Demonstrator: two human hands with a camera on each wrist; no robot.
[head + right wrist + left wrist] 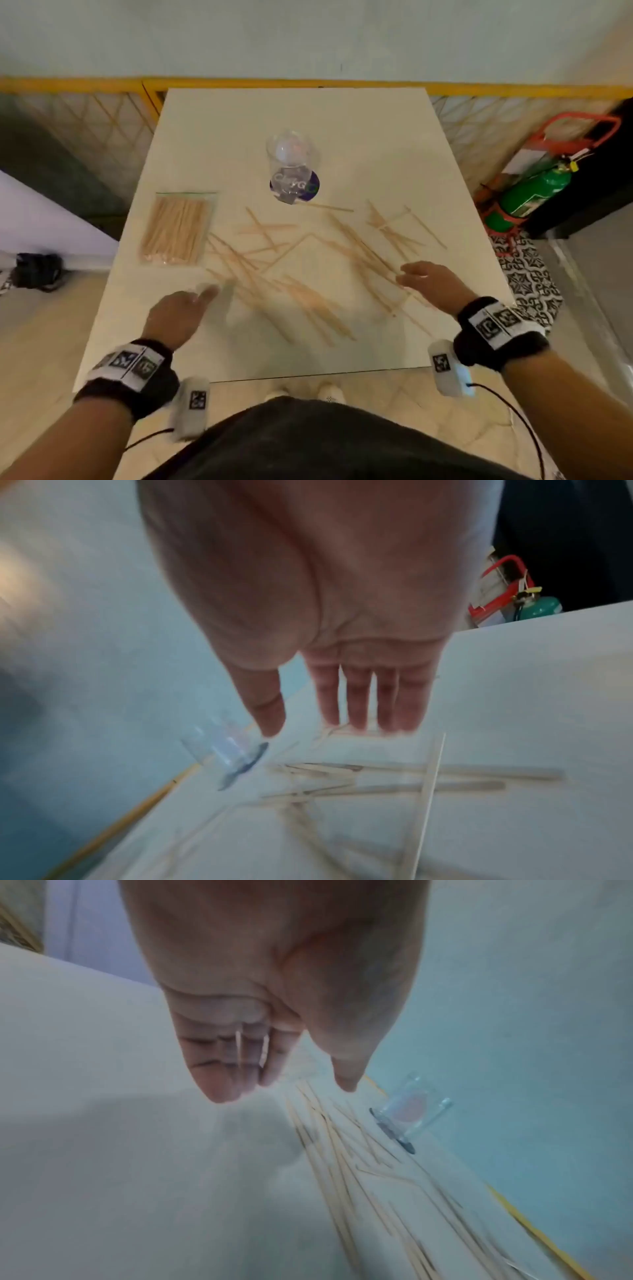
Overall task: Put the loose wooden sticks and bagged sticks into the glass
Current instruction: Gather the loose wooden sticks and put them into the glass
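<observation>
A clear glass (293, 161) stands upright on a dark round coaster near the table's middle back; it also shows as the glass (411, 1110) and the glass (222, 748) in the wrist views. Several loose wooden sticks (308, 260) lie scattered across the table's middle and right. A clear bag of sticks (176, 229) lies flat at the left. My left hand (191, 305) hovers over the sticks' near-left end, fingers extended, holding nothing. My right hand (431, 277) hovers over the right sticks, fingers straight. The sticks (342, 1150) and sticks (394, 777) lie under the open palms.
The white square table (359, 116) has bare room at the back and near edge. A yellow-framed lattice barrier (102, 113) runs behind it. A green cylinder in a red frame (534, 188) stands on the floor at the right. A dark object (37, 270) lies on the floor left.
</observation>
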